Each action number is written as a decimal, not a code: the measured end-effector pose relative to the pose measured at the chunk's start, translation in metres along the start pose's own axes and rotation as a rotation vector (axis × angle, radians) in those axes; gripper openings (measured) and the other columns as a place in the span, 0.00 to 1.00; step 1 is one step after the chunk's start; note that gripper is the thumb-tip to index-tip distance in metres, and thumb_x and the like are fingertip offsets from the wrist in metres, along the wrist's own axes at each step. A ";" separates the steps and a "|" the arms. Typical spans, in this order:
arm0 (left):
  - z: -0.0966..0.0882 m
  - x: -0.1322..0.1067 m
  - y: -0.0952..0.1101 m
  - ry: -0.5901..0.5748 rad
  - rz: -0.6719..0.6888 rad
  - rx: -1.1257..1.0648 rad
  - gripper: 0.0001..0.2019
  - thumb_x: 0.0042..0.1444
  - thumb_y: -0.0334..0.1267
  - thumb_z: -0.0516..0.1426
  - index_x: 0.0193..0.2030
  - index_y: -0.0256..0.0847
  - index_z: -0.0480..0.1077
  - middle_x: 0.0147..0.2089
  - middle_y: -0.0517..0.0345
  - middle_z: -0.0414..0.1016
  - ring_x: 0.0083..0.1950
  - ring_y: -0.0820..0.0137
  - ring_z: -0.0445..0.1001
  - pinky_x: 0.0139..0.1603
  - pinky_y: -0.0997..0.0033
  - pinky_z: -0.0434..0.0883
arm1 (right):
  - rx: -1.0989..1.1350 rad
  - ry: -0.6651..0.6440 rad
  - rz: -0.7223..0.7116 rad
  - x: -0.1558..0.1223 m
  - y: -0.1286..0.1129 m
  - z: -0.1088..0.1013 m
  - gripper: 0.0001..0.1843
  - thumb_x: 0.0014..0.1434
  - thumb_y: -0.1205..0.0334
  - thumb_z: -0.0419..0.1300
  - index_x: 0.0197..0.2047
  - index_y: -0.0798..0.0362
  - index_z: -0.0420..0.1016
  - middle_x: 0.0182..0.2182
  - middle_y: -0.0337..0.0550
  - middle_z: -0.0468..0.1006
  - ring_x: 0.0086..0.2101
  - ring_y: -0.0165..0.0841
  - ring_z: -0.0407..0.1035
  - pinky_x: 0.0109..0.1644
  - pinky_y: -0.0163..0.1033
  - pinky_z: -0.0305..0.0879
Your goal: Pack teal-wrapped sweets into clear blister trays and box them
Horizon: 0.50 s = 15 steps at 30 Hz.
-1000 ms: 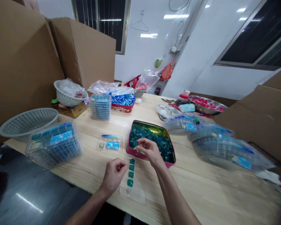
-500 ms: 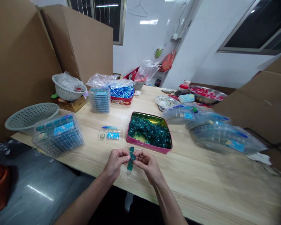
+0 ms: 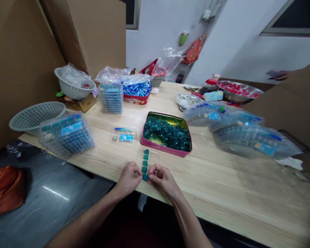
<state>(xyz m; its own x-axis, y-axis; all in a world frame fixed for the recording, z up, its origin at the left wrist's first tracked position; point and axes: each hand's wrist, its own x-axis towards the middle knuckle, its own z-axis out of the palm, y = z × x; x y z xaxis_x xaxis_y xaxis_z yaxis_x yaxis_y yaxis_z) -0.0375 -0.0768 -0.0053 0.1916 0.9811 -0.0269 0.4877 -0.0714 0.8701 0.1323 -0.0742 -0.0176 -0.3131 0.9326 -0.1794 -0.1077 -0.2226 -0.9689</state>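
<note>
My hands sit together at the near edge of the pale wooden table (image 3: 222, 182). My right hand (image 3: 164, 179) pinches the lowest of a straight row of small teal cubes (image 3: 145, 162), which lies on a clear plastic tray (image 3: 151, 155). My left hand (image 3: 128, 179) is curled right beside that cube, its fingertips hidden. Beyond the row stands a pink-rimmed tin (image 3: 157, 146), heaped with loose teal pieces (image 3: 166, 132).
Stacked clear trays (image 3: 67, 136) stand to the left, beyond them a grey perforated basket (image 3: 37, 115). A small clear tray (image 3: 123, 134) lies left of the tin. Bagged clear trays (image 3: 250, 141) spread right. A steel bowl of red items (image 3: 239, 91) stands far right.
My hands have dropped from holding teal cubes above the tray's near end to the table level, and the row now runs unbroken along the tray. The view has tilted slightly downward.
</note>
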 end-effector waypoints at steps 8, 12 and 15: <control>0.018 -0.009 -0.008 0.072 0.027 0.408 0.08 0.50 0.24 0.52 0.26 0.39 0.68 0.33 0.56 0.68 0.41 0.65 0.65 0.44 0.65 0.61 | -0.651 0.180 -0.182 0.007 0.020 0.010 0.03 0.50 0.68 0.50 0.27 0.51 0.61 0.20 0.34 0.66 0.21 0.29 0.62 0.26 0.32 0.58; 0.017 -0.008 -0.007 0.045 0.047 0.552 0.08 0.53 0.27 0.52 0.27 0.39 0.68 0.34 0.54 0.69 0.41 0.64 0.66 0.43 0.63 0.59 | -0.942 0.247 -0.246 0.004 0.017 0.017 0.07 0.50 0.71 0.48 0.27 0.52 0.63 0.21 0.38 0.68 0.24 0.31 0.64 0.30 0.34 0.58; 0.013 -0.011 -0.003 0.038 0.070 0.586 0.07 0.55 0.29 0.51 0.30 0.39 0.69 0.34 0.54 0.71 0.41 0.63 0.66 0.43 0.60 0.59 | -0.992 0.230 -0.292 -0.001 0.013 0.016 0.10 0.51 0.73 0.47 0.27 0.52 0.66 0.24 0.41 0.70 0.27 0.33 0.66 0.33 0.35 0.60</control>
<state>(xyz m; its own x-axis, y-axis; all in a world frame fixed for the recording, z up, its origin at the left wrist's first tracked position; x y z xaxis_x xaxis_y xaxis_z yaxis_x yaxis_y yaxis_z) -0.0299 -0.0894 -0.0137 0.2148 0.9755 0.0474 0.8665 -0.2128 0.4515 0.1157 -0.0825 -0.0273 -0.2024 0.9668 0.1558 0.7009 0.2541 -0.6665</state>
